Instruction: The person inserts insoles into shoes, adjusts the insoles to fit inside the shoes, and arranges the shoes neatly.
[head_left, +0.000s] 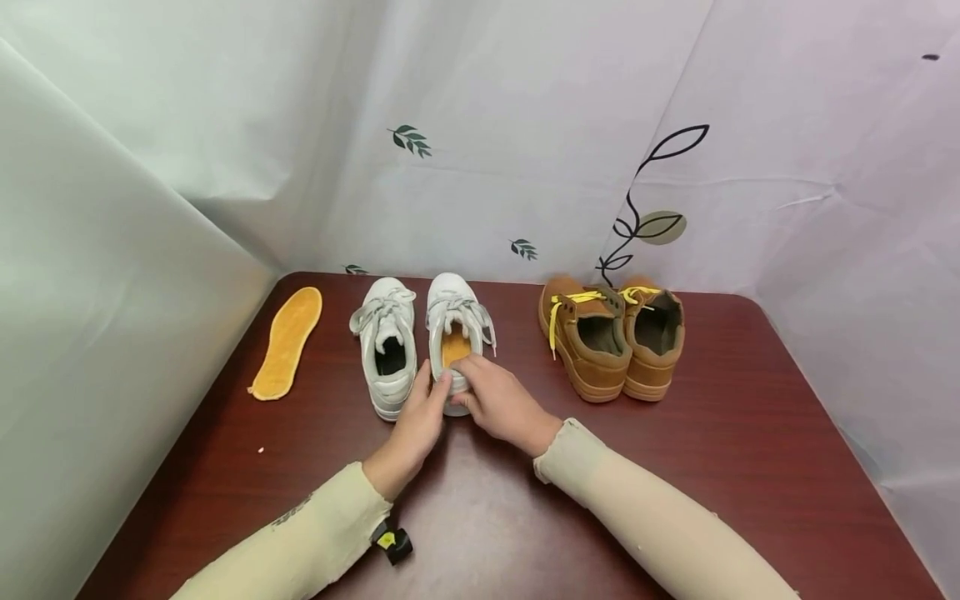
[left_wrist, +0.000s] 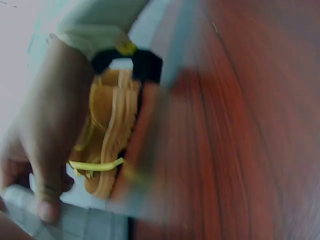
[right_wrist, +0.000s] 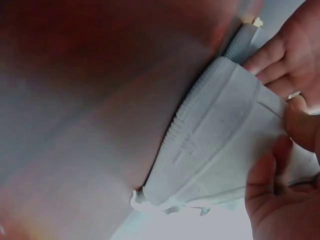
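Two pale sleeves rise from the lower edge of the frame, the left one with a black strap bearing a yellow patch at its cuff. Beyond them, near the centre, both hands are gripping the heel of one white shoe: the left hand holds its left side with the thumb up at the heel rim, and the right hand curls over the heel from the right, fingers at the opening.

That white shoe sits at the centre of the frame, toe pointing up, with a rounded toe and pale laces, one end trailing down its right side. An orange insole shows inside. The right wrist view gives its smooth stitched side and ribbed sole edge.

Just left stands a matching white shoe, its inside dark. Farther left on the dark red counter lies a loose orange insole with a pale edge. Right of centre, two brown shoes with yellow laces stand touching. White cloth printed with leaves hangs behind.
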